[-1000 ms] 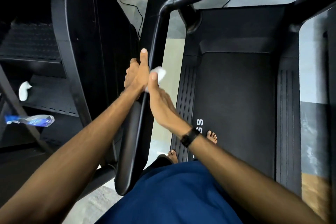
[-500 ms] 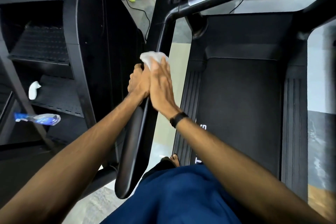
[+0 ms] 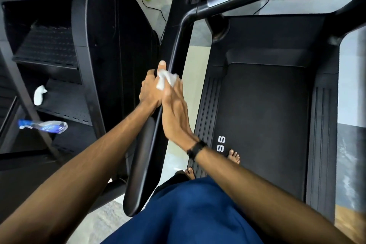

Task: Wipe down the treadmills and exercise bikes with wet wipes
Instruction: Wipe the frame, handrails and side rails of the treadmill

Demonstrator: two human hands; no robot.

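The right hand [image 3: 174,113] presses a crumpled white wet wipe [image 3: 166,81] against the treadmill's black side handrail [image 3: 178,49], fingers curled over it. The left hand [image 3: 151,89] grips the same rail from the other side, thumb pointing up, touching the wipe. A spray bottle [image 3: 42,126] lies on a neighbouring machine's step, well to the left.
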